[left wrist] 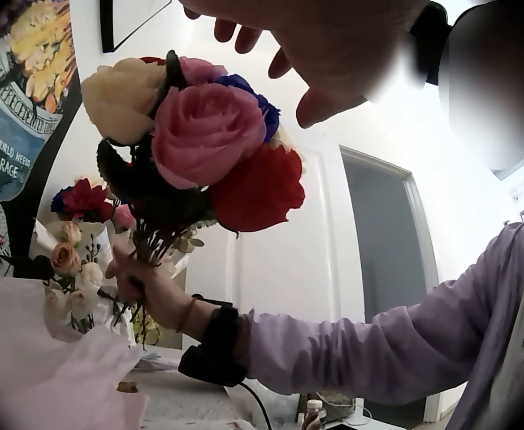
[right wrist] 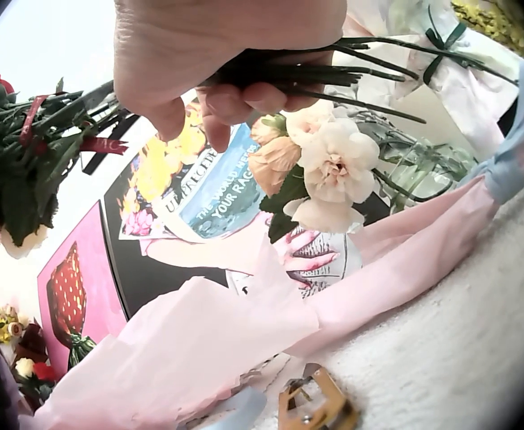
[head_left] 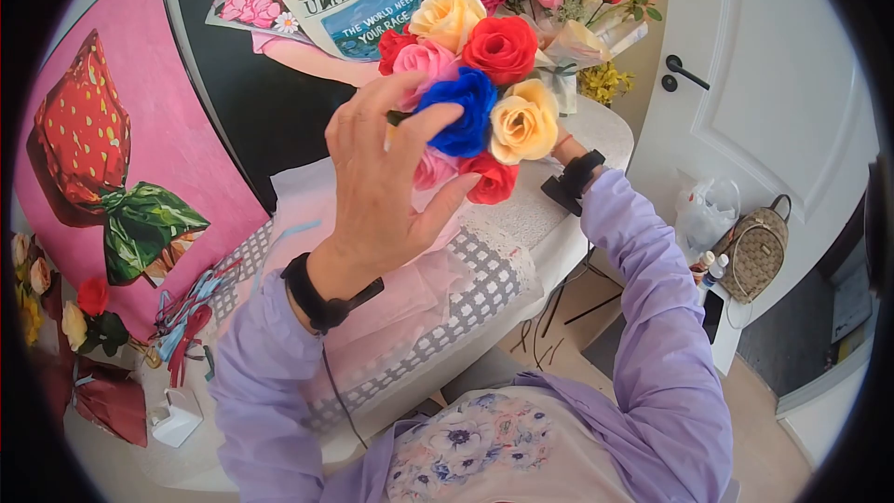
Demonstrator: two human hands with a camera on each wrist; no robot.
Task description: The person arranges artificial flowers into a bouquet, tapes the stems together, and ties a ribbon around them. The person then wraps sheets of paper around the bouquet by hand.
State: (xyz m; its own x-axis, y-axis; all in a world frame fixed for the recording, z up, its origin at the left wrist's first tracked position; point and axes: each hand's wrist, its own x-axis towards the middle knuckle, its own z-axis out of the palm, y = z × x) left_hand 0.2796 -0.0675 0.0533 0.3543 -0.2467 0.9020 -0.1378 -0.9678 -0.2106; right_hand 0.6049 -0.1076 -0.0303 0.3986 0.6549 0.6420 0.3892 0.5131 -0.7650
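My right hand [left wrist: 159, 291] grips a bunch of roses by its green stems [right wrist: 360, 67], holding it upright above the table. Red, pink, cream and blue blooms crowd its head: a blue rose [head_left: 468, 116], a red rose [head_left: 500, 48] and a pink rose [left wrist: 206, 134] among them. Spread fingers and thumb of my left hand [head_left: 377, 168] hover close over the blooms, overlapping the blue rose in the head view. In the left wrist view that hand hangs just above the flower heads, holding nothing. Blooms hide most of the right hand in the head view.
Pale pink wrapping paper [head_left: 400, 298] lies across the table [head_left: 587, 154]. A wrapped bouquet [head_left: 573, 37] stands behind, with cream flowers [right wrist: 338, 161] near it. Ribbons [head_left: 191, 317] lie at left beside a pink painting [head_left: 177, 121]. A wooden-looking clip tool [right wrist: 316, 399] sits on the tabletop.
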